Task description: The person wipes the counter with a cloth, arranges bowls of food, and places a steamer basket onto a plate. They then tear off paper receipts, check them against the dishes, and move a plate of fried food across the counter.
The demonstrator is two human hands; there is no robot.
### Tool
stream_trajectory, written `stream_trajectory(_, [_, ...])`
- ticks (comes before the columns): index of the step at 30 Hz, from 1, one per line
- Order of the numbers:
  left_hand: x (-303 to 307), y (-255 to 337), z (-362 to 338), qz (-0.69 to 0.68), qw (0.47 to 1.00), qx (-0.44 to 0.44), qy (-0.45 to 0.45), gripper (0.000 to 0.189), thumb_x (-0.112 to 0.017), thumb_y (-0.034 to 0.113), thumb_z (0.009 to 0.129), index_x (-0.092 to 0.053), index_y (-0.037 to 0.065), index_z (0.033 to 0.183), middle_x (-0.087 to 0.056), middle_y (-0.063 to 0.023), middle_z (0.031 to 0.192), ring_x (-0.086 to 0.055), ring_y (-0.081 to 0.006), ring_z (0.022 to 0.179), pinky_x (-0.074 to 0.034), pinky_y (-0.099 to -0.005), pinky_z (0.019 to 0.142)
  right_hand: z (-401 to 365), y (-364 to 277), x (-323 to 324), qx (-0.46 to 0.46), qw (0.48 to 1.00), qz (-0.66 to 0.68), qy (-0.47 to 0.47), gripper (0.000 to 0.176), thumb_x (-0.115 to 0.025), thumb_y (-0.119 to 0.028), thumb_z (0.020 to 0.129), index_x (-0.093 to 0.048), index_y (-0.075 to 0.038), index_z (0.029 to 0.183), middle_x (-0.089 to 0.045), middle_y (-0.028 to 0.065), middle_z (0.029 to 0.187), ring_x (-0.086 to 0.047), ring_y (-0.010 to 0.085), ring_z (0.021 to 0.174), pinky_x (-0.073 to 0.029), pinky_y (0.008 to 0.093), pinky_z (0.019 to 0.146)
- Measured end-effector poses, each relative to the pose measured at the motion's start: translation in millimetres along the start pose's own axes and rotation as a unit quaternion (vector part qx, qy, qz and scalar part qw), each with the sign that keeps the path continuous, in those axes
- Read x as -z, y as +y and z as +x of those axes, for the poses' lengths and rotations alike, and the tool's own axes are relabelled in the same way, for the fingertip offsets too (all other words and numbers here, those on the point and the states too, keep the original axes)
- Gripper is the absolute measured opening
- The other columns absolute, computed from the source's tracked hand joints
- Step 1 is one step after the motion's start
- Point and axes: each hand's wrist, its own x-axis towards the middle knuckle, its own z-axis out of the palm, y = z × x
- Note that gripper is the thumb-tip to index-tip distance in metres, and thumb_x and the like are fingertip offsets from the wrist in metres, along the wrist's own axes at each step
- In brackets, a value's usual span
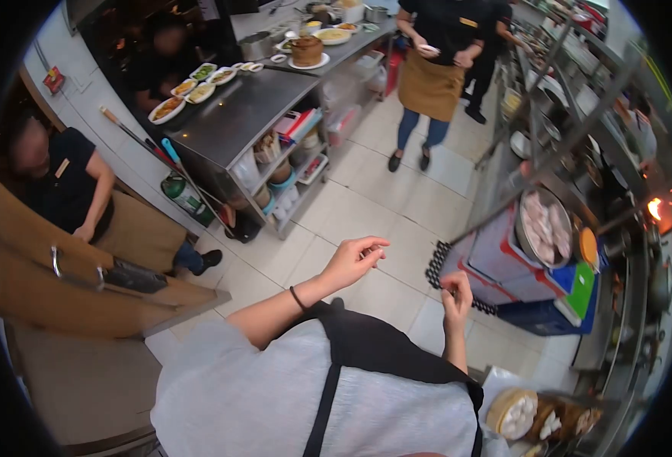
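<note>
My left hand (355, 263) is held over the tiled floor, in front of my black apron (385, 339). Its fingers and thumb are drawn together, with a small pale spot at the tips that I cannot identify. A dark band circles that wrist. To the right, my right hand (456, 294) is raised with its fingers curled in; whether anything is inside is hidden. It is nearest to the stacked crates (496, 255), which carry a metal bowl of pale raw meat (547, 227). A round steamer of white buns (515, 413) sits lower right.
A steel counter (256, 103) holds several plated dishes (200, 93) and a bamboo steamer (307, 52). One person (435, 68) stands in the aisle; another (69, 175) is by a wooden door (84, 282). Flames (655, 208) burn at the right. Long-handled tools (172, 152) lean beside the counter.
</note>
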Motion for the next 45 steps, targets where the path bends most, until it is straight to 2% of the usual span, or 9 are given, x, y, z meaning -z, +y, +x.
stream_trajectory(7, [131.3,-21.8,73.9,-0.015,0.988,0.053,0.144,0.024,-0.048,0.013,0.087,-0.055,0.002,0.106,-0.062,-0.0050,0.083,-0.054,-0.0071,0.066,-0.043,-0.0199,0.057,150.7,32.6,-118.3,0.052,0.985,-0.078,-0.146,0.028,-0.054,0.000,0.067,-0.056,-0.004,0.095,-0.055,0.0101,0.087,-0.054,0.0209,0.076,-0.042,0.0306,0.069])
stream_trajectory(18, [164.3,-54.0,280.3,-0.004,0.976,0.041,0.214,0.022,-0.050,0.009,0.084,-0.057,0.002,0.104,-0.062,-0.0054,0.080,-0.057,-0.0090,0.064,-0.046,-0.0211,0.057,353.9,190.7,-133.0,0.010,0.967,-0.122,-0.222,0.020,-0.057,-0.002,0.074,-0.058,-0.004,0.094,-0.058,0.0079,0.078,-0.056,0.0173,0.069,-0.044,0.0279,0.065])
stream_trajectory(23, [200.2,-41.4,360.0,0.057,0.968,0.021,0.245,0.024,-0.050,0.014,0.086,-0.056,0.003,0.106,-0.063,-0.0062,0.084,-0.058,-0.0098,0.068,-0.047,-0.0222,0.060,470.7,220.7,-171.8,0.014,0.952,-0.088,-0.293,0.020,-0.057,-0.005,0.074,-0.058,-0.008,0.095,-0.058,0.0085,0.079,-0.057,0.0207,0.070,-0.045,0.0308,0.065])
stream_trajectory(25, [216.1,-41.7,373.4,0.041,0.959,0.022,0.281,0.024,-0.050,0.014,0.086,-0.056,0.002,0.106,-0.062,-0.0060,0.084,-0.058,-0.0096,0.068,-0.047,-0.0220,0.060,514.3,228.0,-200.5,0.111,0.935,-0.091,-0.324,0.021,-0.058,-0.002,0.073,-0.058,-0.005,0.094,-0.058,0.0098,0.078,-0.057,0.0189,0.068,-0.045,0.0282,0.063])
stream_trajectory(28, [230.7,-61.8,370.6,0.011,0.939,0.045,0.340,0.024,-0.050,0.014,0.086,-0.056,0.001,0.105,-0.062,-0.0053,0.084,-0.058,-0.0091,0.069,-0.047,-0.0215,0.059,560.0,234.5,-246.2,0.158,0.927,-0.086,-0.329,0.021,-0.058,-0.002,0.073,-0.058,-0.004,0.094,-0.058,0.0103,0.078,-0.058,0.0197,0.069,-0.046,0.0282,0.064])
stream_trajectory(34, [238.9,-91.5,357.2,0.007,0.890,0.122,0.440,0.023,-0.051,0.012,0.084,-0.057,0.003,0.104,-0.063,-0.0069,0.080,-0.058,-0.0092,0.064,-0.047,-0.0221,0.059,580.5,258.1,-337.6,0.173,0.890,0.034,-0.421,0.021,-0.058,0.000,0.073,-0.058,-0.002,0.093,-0.059,0.0118,0.077,-0.058,0.0203,0.068,-0.046,0.0277,0.062])
stream_trajectory(38, [215.0,-99.3,331.5,-0.010,0.810,0.166,0.562,0.022,-0.049,0.010,0.085,-0.057,0.002,0.104,-0.062,-0.0051,0.081,-0.057,-0.0083,0.065,-0.045,-0.0200,0.057,553.9,268.7,-396.7,0.184,0.752,0.117,-0.622,0.019,-0.057,-0.002,0.073,-0.059,-0.002,0.092,-0.059,0.0124,0.079,-0.058,0.0209,0.068,-0.046,0.0283,0.063])
stream_trajectory(42, [148.2,-72.4,286.5,0.023,0.655,0.215,0.724,0.023,-0.051,0.012,0.084,-0.057,0.002,0.103,-0.063,-0.0074,0.078,-0.058,-0.0099,0.062,-0.046,-0.0224,0.056,491.0,267.4,-422.0,0.288,0.545,0.086,-0.782,0.016,-0.054,-0.008,0.077,-0.059,-0.005,0.092,-0.060,0.0125,0.084,-0.059,0.0240,0.071,-0.046,0.0333,0.067])
stream_trajectory(45, [94.4,-67.7,239.1,0.075,0.544,0.272,0.790,0.021,-0.052,0.013,0.083,-0.058,0.003,0.101,-0.063,-0.0085,0.077,-0.060,-0.0124,0.062,-0.047,-0.0256,0.058,438.2,244.6,-431.4,0.334,0.434,0.126,-0.827,0.015,-0.053,-0.008,0.078,-0.060,-0.005,0.091,-0.060,0.0121,0.083,-0.059,0.0233,0.070,-0.046,0.0327,0.067])
